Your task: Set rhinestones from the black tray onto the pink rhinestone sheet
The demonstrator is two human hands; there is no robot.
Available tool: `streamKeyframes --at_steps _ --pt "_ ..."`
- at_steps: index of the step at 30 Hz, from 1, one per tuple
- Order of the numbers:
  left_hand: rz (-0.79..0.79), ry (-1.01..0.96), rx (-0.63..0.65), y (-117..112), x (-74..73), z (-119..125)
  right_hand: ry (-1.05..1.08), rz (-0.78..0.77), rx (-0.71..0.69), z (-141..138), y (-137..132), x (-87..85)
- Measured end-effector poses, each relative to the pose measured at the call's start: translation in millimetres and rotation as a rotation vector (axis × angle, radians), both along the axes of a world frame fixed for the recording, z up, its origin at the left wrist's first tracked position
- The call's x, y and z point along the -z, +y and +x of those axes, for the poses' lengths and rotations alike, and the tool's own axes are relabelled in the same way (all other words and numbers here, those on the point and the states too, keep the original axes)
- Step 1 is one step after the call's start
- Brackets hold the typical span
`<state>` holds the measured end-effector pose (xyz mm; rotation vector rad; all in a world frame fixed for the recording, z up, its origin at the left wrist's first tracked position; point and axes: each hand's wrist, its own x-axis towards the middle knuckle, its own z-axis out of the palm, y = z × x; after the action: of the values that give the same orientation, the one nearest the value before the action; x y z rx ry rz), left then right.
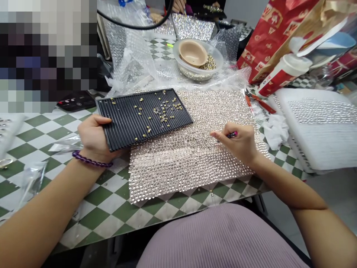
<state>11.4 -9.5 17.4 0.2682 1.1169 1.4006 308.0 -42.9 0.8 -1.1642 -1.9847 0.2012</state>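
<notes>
Tray (122,119) of stones (165,120) is gripped in the left hand (94,136), a slim tool (231,134) in the curled right hand (243,140), with stone-setting seemingly underway and careful pickup likely needed next.

A red paper bag (263,39) and lidded cup (278,76) occupy the upper right. A black cable (139,27) curves at top centre.

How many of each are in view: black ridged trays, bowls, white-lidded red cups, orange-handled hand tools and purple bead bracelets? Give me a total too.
Black ridged tray: 1
Bowls: 2 (tan bowl inside clear bowl)
White-lidded red cup: 1
Orange-handled tool: 1
Purple bead bracelet: 1
Total: 6
</notes>
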Motion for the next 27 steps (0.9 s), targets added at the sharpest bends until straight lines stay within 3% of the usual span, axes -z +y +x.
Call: streamKeyframes --at_steps 8,27 --pt "-0.036 -0.007 -0.057 0.0 -2.3 2.2 0.045 -0.008 0.009 2.8 0.0 2.0" --pt "0.039 -0.072 -0.009 2.2 4.9 -2.8 0.063 -0.041 -0.006 3.9 -0.7 2.7"
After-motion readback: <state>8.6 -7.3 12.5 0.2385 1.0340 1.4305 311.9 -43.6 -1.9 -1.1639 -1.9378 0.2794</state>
